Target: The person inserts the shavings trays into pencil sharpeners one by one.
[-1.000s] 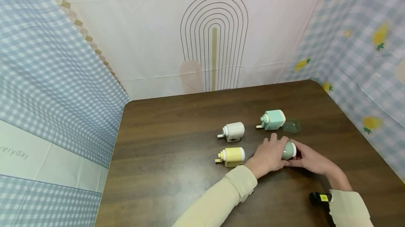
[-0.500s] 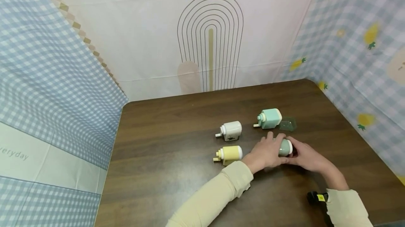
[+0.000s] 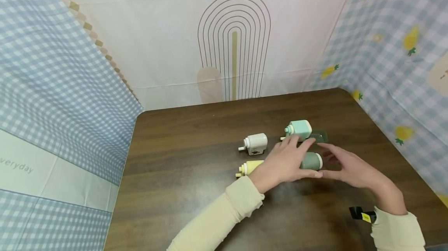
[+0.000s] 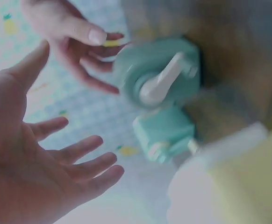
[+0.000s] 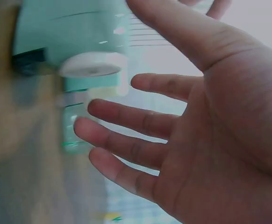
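Observation:
A grey-green hand-crank pencil sharpener (image 3: pixel 311 161) stands on the table between both hands; its pale crank faces the left wrist camera. My left hand (image 3: pixel 285 161) is at its left side, and the spread fingers (image 4: pixel 87 149) show a gap to the sharpener in the left wrist view. On the other side my right hand (image 3: pixel 353 167) has its fingers (image 5: pixel 126 112) extended beside the round white knob (image 5: pixel 91 64), holding nothing. Behind stands a turquoise sharpener (image 3: pixel 301 128), partly covered by the left fingertips. A clear shavings tray (image 3: pixel 320 136) lies to its right.
A white sharpener (image 3: pixel 258 143) and a yellow sharpener (image 3: pixel 252 165) stand to the left, the yellow one partly behind the left hand. The brown table (image 3: pixel 182 188) meets cloth hangings at its back and sides. A black strap (image 3: pixel 362 215) is at the right cuff.
Both hands held the grey-green sharpener earlier; now their fingers have spread and come off it. The left hand has shifted left, the right hand right. The sharpener stays about where it was.

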